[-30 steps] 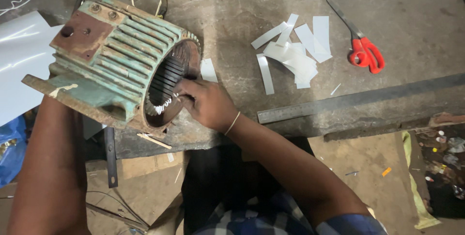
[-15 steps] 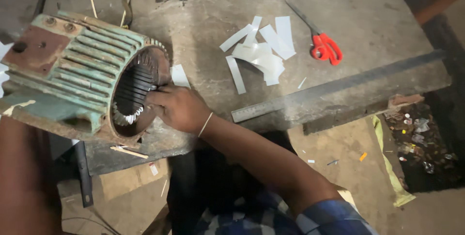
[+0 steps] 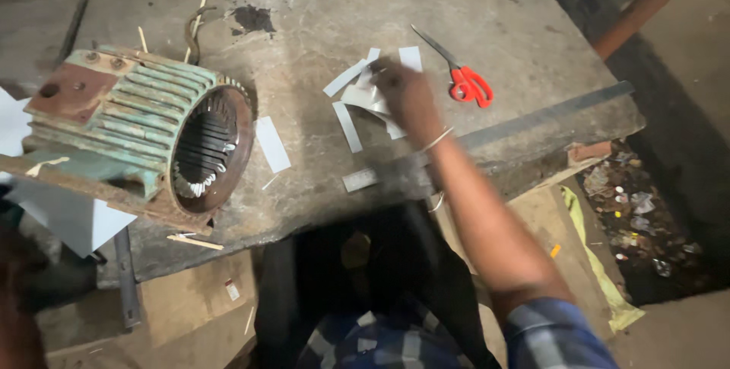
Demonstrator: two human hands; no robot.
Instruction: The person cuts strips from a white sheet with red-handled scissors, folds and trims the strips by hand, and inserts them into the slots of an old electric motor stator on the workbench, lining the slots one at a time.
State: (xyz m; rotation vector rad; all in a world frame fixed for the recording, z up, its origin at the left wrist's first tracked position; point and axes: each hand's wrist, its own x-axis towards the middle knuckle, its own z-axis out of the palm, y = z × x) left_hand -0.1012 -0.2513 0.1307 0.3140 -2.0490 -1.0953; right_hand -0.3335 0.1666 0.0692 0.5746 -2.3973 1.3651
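1. Head view: the right hand (image 3: 403,91), blurred, lies over the pile of pale paper strips (image 3: 357,95) near the middle of the table (image 3: 319,4); whether its fingers are pinching a strip I cannot tell.
2. Left hand: only a dark forearm shows by the table's near-left corner, so its state cannot be told.
3. A green ribbed motor housing (image 3: 129,122) lies on its side at the left edge, open end toward the strips, one strip (image 3: 272,143) just beside it.
4. Red-handled scissors (image 3: 464,80) lie near the pile; a metal bar (image 3: 532,122) runs along the near edge under the reaching arm.
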